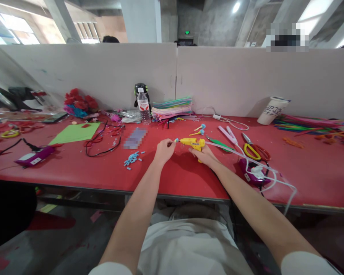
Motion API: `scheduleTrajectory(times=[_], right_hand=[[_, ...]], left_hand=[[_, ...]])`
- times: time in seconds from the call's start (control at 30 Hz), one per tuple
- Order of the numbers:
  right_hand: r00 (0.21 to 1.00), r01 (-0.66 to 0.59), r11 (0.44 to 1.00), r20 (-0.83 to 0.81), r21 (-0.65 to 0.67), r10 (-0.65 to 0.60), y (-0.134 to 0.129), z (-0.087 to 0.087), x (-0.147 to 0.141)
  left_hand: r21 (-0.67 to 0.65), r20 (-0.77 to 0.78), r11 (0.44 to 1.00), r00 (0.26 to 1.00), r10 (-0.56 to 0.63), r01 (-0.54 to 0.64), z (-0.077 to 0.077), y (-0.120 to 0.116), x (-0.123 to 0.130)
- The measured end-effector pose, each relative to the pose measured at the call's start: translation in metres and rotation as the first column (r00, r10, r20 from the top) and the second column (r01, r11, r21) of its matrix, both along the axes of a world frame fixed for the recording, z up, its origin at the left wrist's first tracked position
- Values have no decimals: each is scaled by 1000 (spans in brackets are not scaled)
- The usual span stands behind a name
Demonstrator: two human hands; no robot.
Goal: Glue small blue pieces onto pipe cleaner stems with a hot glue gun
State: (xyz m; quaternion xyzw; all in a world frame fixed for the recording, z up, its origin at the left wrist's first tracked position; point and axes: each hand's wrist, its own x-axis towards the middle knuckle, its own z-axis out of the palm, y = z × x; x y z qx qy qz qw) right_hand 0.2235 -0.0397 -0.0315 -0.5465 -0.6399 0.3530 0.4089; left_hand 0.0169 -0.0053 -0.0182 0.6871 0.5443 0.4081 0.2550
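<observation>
My right hand (205,154) is wrapped round the handle of a yellow glue gun (192,143), whose nozzle points left. My left hand (164,149) pinches a small light-blue piece (176,140) right at the nozzle tip; whether the two touch is too small to tell. Left of my left hand lies a loose pile of short light-blue pieces (133,158). Behind the glue gun rest small blue pieces with yellow stems (202,129). Close to my right hand is a green-handled tool (219,143).
The red table (172,179) also bears a water bottle (143,107), bundled fuzzy stems (174,107), green paper (76,132), a pink-handled tool (227,135), scissors (252,149) and a tilted cup (272,110). Purple power strips (36,156) lie left and right, with cables. A partition (103,76) stands behind.
</observation>
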Motion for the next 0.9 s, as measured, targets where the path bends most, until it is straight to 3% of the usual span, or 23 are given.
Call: scheduleTrajectory(times=[0.17, 0.47, 0.67, 0.9], right_hand=[[1000, 24, 999, 12, 45, -25, 0, -1, 0], [997, 75, 997, 17, 6, -75, -1, 1, 1], [993, 113, 990, 27, 83, -116, 2, -2, 3], [877, 250, 949, 371, 192, -306, 12, -1, 26]], left_hand=[[-6, 8, 1000, 1000, -2, 2, 2, -1, 0], [-21, 14, 1000, 1000, 4, -4, 2, -2, -1], [-20, 54, 1000, 998, -12, 13, 0, 3, -1], [-12, 120, 999, 992, -35, 36, 0, 5, 0]])
